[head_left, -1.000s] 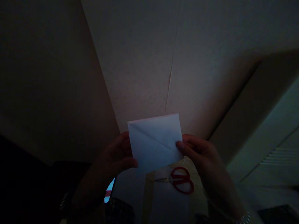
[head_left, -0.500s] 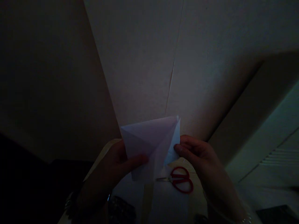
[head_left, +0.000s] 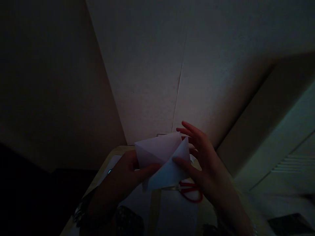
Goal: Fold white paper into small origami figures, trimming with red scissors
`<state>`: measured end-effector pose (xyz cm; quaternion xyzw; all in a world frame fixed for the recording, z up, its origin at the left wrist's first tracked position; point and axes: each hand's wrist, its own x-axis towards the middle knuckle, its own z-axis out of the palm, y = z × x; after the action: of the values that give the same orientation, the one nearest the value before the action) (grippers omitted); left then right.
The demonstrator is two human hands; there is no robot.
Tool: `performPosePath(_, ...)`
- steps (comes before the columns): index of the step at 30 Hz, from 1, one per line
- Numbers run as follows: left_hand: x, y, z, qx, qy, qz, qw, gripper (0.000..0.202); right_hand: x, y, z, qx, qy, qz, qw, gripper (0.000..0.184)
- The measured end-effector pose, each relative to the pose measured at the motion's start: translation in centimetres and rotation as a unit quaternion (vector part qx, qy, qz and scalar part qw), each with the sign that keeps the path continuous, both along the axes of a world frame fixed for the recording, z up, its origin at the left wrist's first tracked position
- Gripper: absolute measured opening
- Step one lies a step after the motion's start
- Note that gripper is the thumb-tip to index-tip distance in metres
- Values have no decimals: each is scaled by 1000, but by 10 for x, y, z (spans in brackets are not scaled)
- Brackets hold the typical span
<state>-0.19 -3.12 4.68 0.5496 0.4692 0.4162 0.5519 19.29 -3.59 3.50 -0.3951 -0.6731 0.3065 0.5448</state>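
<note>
A folded sheet of white paper (head_left: pixel 155 147) is held up in front of me, with diagonal creases and a bluish triangular flap turned over its lower right. My left hand (head_left: pixel 128 173) grips its left side, thumb across the front and the other fingers hidden behind. At the right, my right hand (head_left: pixel 205 157) has its thumb on the flap and some fingers spread behind the paper's edge. Below the paper lie scissors (head_left: pixel 189 189) with red handles; the paper and my right hand partly cover them.
More white sheets (head_left: pixel 177 213) lie on a small light wooden table (head_left: pixel 118 150). A dark patterned object (head_left: pixel 129 221) sits near the front; I cannot make out its kind. A pale wall (head_left: pixel 152 82) stands right behind the table. The scene is very dim.
The right flap has been folded across the paper's front toward the lower left. My right hand has shifted with it, its fingers now spread upward. The paper sits slightly lower.
</note>
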Motion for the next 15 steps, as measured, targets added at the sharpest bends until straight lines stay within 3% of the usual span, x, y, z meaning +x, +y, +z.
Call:
performPosePath(5, 1, -3, -2, 7, 0, -4, 1000, 19, 0, 2, 0, 63, -5, -19, 998, 19)
performPosePath(8, -2, -4, -5, 32, -24, 18, 999, 22, -2, 2, -1, 90, 7, -53, 995, 21)
performPosePath(11, -6, -3, -7, 120, -66, -87, 987, 30, -3, 0, -1, 114, 13, -95, 989, 24)
performPosePath(13, -5, -3, -5, 100, -95, -112, 984, 38, -5, 0, 0, 125, 13, -116, 985, 25)
performPosePath(15, -1, -5, -3, 65, -93, -81, 990, 41, -6, -1, 1, 136, 9, -130, 982, 24)
